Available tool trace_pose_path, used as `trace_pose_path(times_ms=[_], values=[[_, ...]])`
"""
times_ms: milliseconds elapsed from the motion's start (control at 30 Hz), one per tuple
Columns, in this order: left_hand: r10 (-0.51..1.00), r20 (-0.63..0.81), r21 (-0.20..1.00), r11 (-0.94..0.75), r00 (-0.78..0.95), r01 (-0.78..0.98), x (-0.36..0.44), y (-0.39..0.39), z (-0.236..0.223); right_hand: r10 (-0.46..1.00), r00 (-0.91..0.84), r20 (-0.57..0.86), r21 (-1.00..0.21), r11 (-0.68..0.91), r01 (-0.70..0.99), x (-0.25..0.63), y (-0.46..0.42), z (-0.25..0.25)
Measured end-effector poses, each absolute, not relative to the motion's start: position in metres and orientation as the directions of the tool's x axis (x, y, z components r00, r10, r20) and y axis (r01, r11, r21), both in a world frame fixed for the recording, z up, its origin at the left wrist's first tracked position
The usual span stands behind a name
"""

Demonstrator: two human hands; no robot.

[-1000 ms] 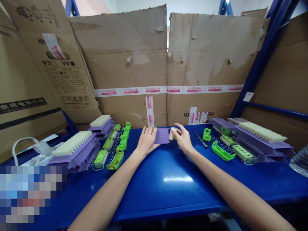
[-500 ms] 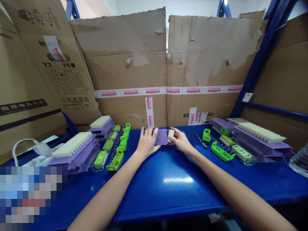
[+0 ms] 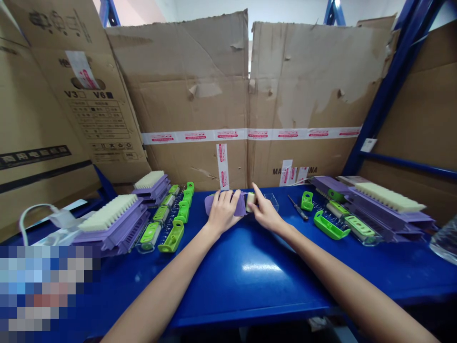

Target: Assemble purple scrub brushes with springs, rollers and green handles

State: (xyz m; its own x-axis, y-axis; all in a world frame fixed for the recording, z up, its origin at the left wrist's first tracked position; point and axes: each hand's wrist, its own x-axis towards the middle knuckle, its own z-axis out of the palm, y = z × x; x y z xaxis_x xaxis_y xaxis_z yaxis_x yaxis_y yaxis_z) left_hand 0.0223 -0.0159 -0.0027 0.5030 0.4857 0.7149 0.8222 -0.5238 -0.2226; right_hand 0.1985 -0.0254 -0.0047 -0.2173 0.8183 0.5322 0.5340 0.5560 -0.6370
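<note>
My left hand (image 3: 222, 211) lies with its fingers curled over a purple plastic piece (image 3: 240, 206) at the back middle of the blue table (image 3: 250, 276), holding it down. Just to the right, my right hand (image 3: 262, 213) pinches a small cream-coloured roller (image 3: 250, 201) against the purple piece's right end. A small clear plastic box (image 3: 271, 200) sits right behind my right hand's fingers.
Purple brush-like trays with cream bristles (image 3: 110, 220) and green parts (image 3: 172, 237) lie at the left. More purple trays (image 3: 387, 202), green parts (image 3: 329, 225) and a screwdriver (image 3: 298, 206) lie at the right. Cardboard sheets (image 3: 246, 100) wall the back; a white cable (image 3: 34, 214) is far left.
Both hands moved slightly away from me toward the cardboard. The left hand's fingers now curl over the purple piece, and the roller is pressed closer to its right end.
</note>
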Motion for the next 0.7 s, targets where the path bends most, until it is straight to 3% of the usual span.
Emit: trace_pose_path(times_ms=[167,333,433,700], values=[[0.481,0.698,-0.246,-0.536,0.531,0.808,0.022,-0.016,-0.003,0.846,-0.241,0.476,-0.646,0.522,0.557,0.200,-0.026,-0.006],[0.484,0.722,-0.195,-0.542,0.494,0.817,0.022,-0.017,-0.001,0.875,-0.049,0.481,-0.813,0.466,0.348,0.194,-0.025,-0.011],[0.491,0.735,-0.169,-0.535,0.467,0.828,0.021,-0.016,0.001,0.884,0.000,0.467,-0.853,0.450,0.264,0.192,-0.025,-0.011],[0.493,0.719,-0.201,-0.528,0.490,0.825,0.021,-0.015,-0.002,0.887,-0.052,0.459,-0.833,0.450,0.323,0.188,-0.029,-0.008]])
